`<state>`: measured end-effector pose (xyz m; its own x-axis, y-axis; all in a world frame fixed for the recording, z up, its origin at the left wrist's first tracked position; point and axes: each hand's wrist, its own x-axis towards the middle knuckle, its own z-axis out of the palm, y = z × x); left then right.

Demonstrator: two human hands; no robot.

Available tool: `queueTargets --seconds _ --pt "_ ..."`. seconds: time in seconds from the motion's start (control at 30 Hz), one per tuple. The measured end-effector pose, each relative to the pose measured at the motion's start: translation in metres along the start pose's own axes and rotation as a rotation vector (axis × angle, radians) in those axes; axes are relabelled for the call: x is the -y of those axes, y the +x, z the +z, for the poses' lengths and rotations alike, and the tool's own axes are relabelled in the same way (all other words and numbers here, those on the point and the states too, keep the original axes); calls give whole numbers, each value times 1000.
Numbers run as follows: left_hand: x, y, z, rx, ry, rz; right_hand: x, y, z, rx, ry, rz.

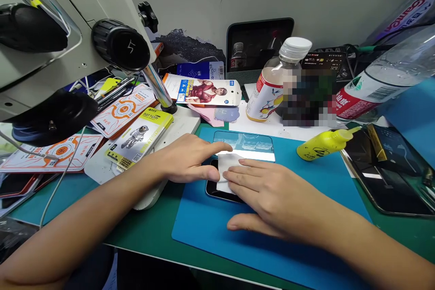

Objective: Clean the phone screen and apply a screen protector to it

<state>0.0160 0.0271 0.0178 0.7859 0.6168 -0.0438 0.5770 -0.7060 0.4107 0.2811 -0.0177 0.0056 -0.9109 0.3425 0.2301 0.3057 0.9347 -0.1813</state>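
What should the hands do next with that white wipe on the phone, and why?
Probably slide the right hand, flat on the white wipe, leftward across the phone: dark glass shows uncovered at its left end, where the left hand braces it on the blue mat.

The left hand (185, 159) and right hand (272, 195) lie flat, fingertips close.

glossy black phone (214, 190), matt white cloth (227, 168), blue rubbery mat (306, 176), clear plastic film (246, 145)
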Motion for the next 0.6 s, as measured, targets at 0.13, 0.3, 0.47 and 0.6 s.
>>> queueTargets --seconds 0.13,0.3,0.47,0.6 --pt "1 0 1 -4 -9 12 -3 3 4 48 -1 -6" --pt "0 0 0 25 -7 -14 -6 2 -1 45 33 18" --pt "-1 0 1 28 -2 -6 -9 3 0 76 44 32" --pt "-1 0 1 21 7 -1 -14 1 -4 78 58 5"
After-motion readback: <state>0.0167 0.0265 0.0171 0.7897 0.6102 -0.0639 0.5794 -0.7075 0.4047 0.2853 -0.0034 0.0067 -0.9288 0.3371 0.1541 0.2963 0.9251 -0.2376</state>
